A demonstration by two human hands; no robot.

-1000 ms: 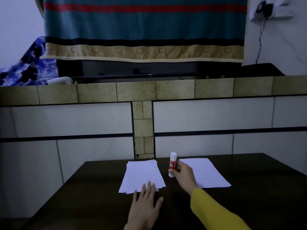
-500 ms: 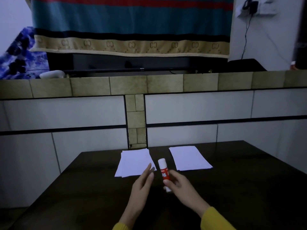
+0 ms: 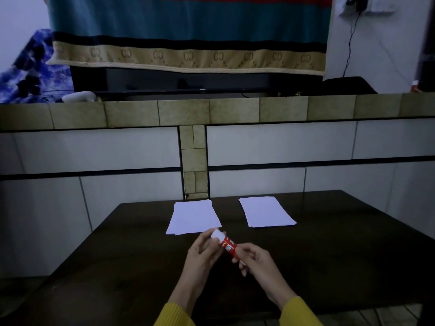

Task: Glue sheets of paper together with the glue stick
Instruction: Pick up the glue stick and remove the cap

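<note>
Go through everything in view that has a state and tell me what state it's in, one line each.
Red and white glue stick: capped, tilted, held above the table.
Left hand: grips the white cap end.
Right hand: grips the red body.
Left white paper stack: flat, slightly fanned.
Right white paper stack: flat, untouched.

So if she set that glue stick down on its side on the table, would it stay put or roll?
The glue stick looks like a smooth round tube, so on the flat dark table it would probably roll. It seems light: the left hand pinches its white cap end and the right hand its base with fingertips only. Standing upright, it might tip easily.
</note>
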